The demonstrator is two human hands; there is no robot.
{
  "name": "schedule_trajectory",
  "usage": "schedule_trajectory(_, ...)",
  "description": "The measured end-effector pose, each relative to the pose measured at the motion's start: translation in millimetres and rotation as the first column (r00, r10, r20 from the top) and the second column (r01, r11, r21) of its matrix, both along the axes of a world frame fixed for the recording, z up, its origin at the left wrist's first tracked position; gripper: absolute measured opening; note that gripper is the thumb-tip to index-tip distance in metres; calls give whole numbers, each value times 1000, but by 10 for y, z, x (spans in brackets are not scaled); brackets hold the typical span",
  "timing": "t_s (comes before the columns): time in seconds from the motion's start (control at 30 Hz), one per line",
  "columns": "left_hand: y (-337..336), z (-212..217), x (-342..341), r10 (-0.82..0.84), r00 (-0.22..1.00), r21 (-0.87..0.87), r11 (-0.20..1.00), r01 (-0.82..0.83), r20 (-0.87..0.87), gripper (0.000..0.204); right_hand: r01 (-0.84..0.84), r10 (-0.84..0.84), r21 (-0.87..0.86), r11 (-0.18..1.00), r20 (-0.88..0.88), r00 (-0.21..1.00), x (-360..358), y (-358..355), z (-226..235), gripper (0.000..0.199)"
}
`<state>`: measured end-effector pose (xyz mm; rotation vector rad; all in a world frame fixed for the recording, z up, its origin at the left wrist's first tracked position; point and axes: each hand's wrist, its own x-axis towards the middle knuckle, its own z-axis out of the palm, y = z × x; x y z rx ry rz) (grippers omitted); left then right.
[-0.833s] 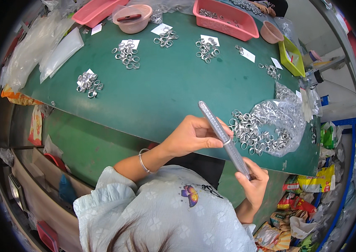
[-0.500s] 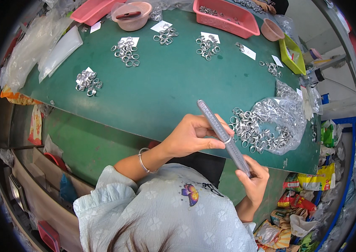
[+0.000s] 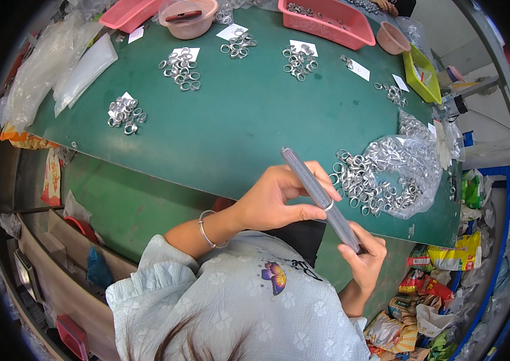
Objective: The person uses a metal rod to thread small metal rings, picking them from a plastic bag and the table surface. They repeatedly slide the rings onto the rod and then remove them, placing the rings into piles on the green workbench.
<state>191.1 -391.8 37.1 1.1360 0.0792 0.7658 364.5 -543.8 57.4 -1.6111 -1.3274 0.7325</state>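
A grey tapered ring mandrel (image 3: 306,176) slants across the front of the table, its narrow end up and to the left. My right hand (image 3: 364,256) is closed round the thick lower end. Around the stick sits a silver ring (image 3: 329,206), pinched between the thumb and fingers of my left hand (image 3: 282,195). Just right of my left fingers lies a loose heap of silver rings (image 3: 357,180), spilling from a clear plastic bag (image 3: 426,186) full of more rings.
Small ring piles (image 3: 181,71) lie beside white paper slips (image 3: 302,48) across the green table (image 3: 225,132). Along the far side stand a pink basket (image 3: 360,35), a pink bowl (image 3: 197,27) and a green basket (image 3: 418,75). Plastic bags (image 3: 89,72) cover the left end.
The mandrel has turned slightly about its length and shifted a little right and down. Both hands keep their hold, and the ring remains around the stick.
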Motion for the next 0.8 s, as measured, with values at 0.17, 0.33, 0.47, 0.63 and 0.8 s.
schedule_trajectory(0.17, -34, 24, -21, 32, 999, 66, 997, -32, -1, 26, -60, 60, -63, 996, 6, 998, -7, 22, 13, 39)
schedule_trajectory(0.33, -9, -22, -23, 30, 998, 123, 992, -23, -54, 25, -84, 85, -68, 994, 13, 996, -43, 33, 11, 37)
schedule_trajectory(0.47, -8, -31, -23, 5, 998, -1, 1000, -5, -60, 26, -53, 62, -104, 993, 80, 995, -93, 26, 81, 37)
schedule_trajectory(0.63, -5, -168, 67, 15, 999, -187, 982, -9, 30, 32, -15, 25, -156, 988, 65, 998, -163, -19, 200, 37)
schedule_trajectory(0.8, -3, -189, 78, 12, 1000, -181, 983, -7, 26, 35, -7, 6, -186, 982, -10, 1000, -176, -36, 179, 39)
